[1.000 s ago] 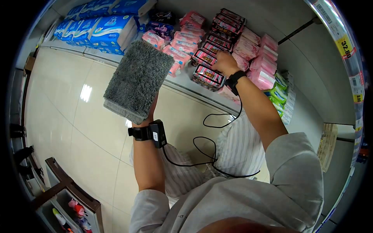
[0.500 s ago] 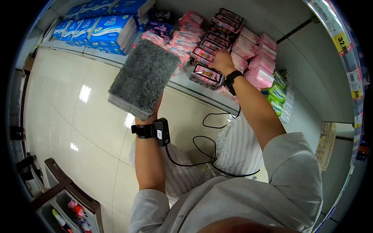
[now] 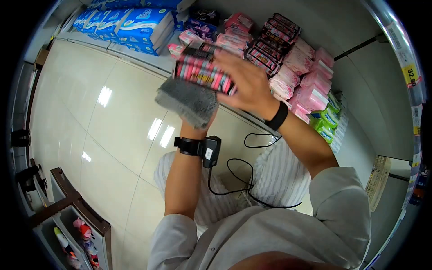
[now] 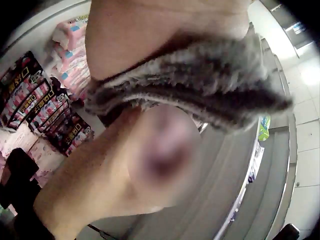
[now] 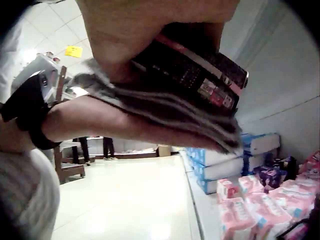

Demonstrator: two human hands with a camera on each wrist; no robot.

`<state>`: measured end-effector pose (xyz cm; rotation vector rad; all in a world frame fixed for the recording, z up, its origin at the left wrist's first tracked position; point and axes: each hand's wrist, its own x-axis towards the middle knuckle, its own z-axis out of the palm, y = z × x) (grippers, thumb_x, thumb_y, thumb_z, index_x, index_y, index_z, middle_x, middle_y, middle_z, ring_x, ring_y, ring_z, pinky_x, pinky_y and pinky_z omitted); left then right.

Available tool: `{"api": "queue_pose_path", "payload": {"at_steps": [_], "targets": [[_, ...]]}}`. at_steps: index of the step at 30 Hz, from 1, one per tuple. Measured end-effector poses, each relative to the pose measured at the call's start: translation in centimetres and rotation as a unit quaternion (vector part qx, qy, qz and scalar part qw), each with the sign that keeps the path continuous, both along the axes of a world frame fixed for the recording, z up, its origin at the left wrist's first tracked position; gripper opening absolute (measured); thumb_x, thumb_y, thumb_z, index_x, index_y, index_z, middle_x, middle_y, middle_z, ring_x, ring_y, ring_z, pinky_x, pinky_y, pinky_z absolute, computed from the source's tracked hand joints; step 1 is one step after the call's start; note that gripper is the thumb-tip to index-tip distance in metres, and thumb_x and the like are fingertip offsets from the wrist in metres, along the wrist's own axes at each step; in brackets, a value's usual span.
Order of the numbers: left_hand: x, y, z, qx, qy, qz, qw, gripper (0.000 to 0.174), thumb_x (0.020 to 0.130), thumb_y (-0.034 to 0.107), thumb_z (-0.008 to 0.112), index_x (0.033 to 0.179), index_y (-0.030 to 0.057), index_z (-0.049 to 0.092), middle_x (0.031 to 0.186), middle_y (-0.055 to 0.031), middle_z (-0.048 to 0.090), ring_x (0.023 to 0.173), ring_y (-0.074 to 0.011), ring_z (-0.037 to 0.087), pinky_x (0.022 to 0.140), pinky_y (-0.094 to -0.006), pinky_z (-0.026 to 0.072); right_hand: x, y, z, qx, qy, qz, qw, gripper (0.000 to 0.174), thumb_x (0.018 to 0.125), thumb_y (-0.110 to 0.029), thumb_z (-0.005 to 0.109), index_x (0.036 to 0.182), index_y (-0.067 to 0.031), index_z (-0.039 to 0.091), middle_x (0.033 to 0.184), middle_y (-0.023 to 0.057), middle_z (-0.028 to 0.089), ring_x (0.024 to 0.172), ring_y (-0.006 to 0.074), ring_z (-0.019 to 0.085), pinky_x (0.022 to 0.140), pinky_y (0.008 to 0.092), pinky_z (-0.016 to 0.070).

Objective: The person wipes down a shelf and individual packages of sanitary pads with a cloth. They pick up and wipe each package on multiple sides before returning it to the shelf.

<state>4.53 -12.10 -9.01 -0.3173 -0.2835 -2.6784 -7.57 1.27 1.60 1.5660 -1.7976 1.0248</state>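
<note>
My right hand (image 3: pixel 245 85) grips a pack with black and pink stripes (image 3: pixel 202 76), fingers over its top. The pack sits right at the top of a folded grey fluffy cloth (image 3: pixel 189 101) and overlaps it in the head view. Underneath, my left hand (image 4: pixel 160 35) carries the cloth flat; the cloth hides most of that hand from above. In the right wrist view, the pack's dark side (image 5: pixel 200 82) rises above the cloth layers. Similar striped packs (image 3: pixel 265 58) stand in rows on the low shelf beyond my right hand.
Blue-wrapped packages (image 3: pixel 144 27) fill the shelf's left end. Pink packs (image 3: pixel 315 85) and green packs (image 3: pixel 326 119) lie toward the right. A black cable (image 3: pixel 229 193) loops over my lap. At lower left stands a brown-edged display bin (image 3: pixel 96 225) with plush toys.
My right hand has lifted a striped pack off the shelf and swung left to the cloth. My left hand has drawn the cloth rightward and lower, closer to the right hand.
</note>
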Motion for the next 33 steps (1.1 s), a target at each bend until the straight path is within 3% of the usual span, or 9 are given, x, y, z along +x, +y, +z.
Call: {"api": "queue_pose_path", "payload": {"at_steps": [4,6,8,10,12,19,28,31,33], "targets": [[0.1,2.0,0.1,-0.053,-0.158,0.11,0.98,0.068,0.098,0.062,0.033,0.145,0.0129,0.039,0.146,-0.012,0.045,0.135,-0.0306,0.043,0.112,-0.049,0.0364,3.4,-0.1,0.0,-0.006,-0.088,0.146,0.985,0.07,0.059,-0.012,0.082,0.124,-0.005,0.057,0.124,0.0166,0.064,0.11,0.0291,0.066,0.093,0.036,0.054],[1.5,0.0,-1.4,-0.131,0.049,-0.008,0.99,0.065,0.101,0.052,0.039,0.151,0.0136,0.025,0.155,-0.0093,0.03,0.143,-0.0252,0.03,0.116,-0.0455,0.0298,4.1,0.0,0.6,-0.02,-0.128,0.183,0.975,0.069,0.06,-0.011,0.083,0.124,-0.0044,0.057,0.125,0.0159,0.064,0.11,0.0278,0.066,0.094,0.0352,0.0533],[0.9,-0.7,-5.3,-0.39,-0.272,0.27,0.837,0.064,0.099,0.057,0.037,0.146,0.014,0.039,0.148,-0.0116,0.044,0.137,-0.0297,0.041,0.111,-0.0501,0.0357,4.2,0.5,1.3,-0.052,-0.307,0.177,0.934,0.064,0.067,-0.012,0.083,0.124,-0.0026,0.056,0.121,0.014,0.066,0.108,0.0218,0.066,0.092,0.0328,0.0523],[1.9,0.0,-1.9,-0.299,-0.213,0.194,0.91,0.064,0.098,0.055,0.04,0.146,0.0126,0.038,0.145,-0.0113,0.046,0.134,-0.0294,0.043,0.109,-0.0495,0.0381,2.5,0.2,0.6,-0.084,-0.498,0.223,0.834,0.052,0.081,-0.012,0.074,0.126,0.0029,0.053,0.111,0.0098,0.066,0.1,0.0169,0.065,0.087,0.0314,0.0524],[2.9,0.9,1.7,-0.099,-0.083,0.028,0.991,0.064,0.097,0.051,0.047,0.146,0.0098,0.037,0.141,-0.0107,0.049,0.129,-0.0288,0.048,0.105,-0.0485,0.0429,2.2,0.1,0.1,-0.102,-0.771,0.275,0.565,0.043,0.088,-0.015,0.066,0.125,0.0041,0.054,0.111,0.0087,0.066,0.097,0.0163,0.066,0.083,0.0311,0.0545],[2.7,-0.3,2.2,-0.059,-0.075,0.044,0.994,0.066,0.097,0.055,0.042,0.145,0.0092,0.04,0.142,-0.0114,0.049,0.128,-0.0313,0.049,0.106,-0.0478,0.0419,-0.2,0.1,1.3,0.127,-0.895,0.251,0.346,0.018,0.087,-0.022,0.066,0.094,-0.0058,0.067,0.094,0.006,0.072,0.082,0.0142,0.07,0.078,0.0281,0.0577],[0.3,-0.7,4.1,-0.061,-0.132,0.069,0.987,0.071,0.096,0.06,0.037,0.145,0.0086,0.042,0.142,-0.0119,0.05,0.127,-0.033,0.05,0.108,-0.0471,0.0395,-4.7,0.9,0.4,0.043,-0.823,0.163,0.542,0.038,0.082,-0.025,0.075,0.109,-0.0019,0.061,0.094,0.0086,0.071,0.079,0.016,0.071,0.07,0.0308,0.0598],[-0.6,-0.2,5.8,-0.036,-0.181,0.095,0.978,0.072,0.096,0.061,0.035,0.145,0.0084,0.042,0.142,-0.0121,0.05,0.127,-0.0336,0.05,0.108,-0.0468,0.0387,-3.0,0.2,0.0,-0.074,-0.463,0.052,0.882,0.047,0.08,-0.011,0.079,0.119,-0.0019,0.055,0.106,0.0082,0.066,0.096,0.0153,0.064,0.081,0.0286,0.0522],[-1.2,0.7,7.6,0.029,-0.216,0.111,0.97,0.072,0.096,0.061,0.03,0.143,0.0076,0.044,0.14,-0.0136,0.052,0.124,-0.0335,0.052,0.107,-0.0472,0.0404,-1.4,0.2,1.4,0.003,-0.181,0.064,0.981,0.05,0.073,-0.011,0.081,0.118,-0.0087,0.059,0.111,0.0048,0.065,0.104,0.0199,0.061,0.089,0.0345,0.0497]]}}
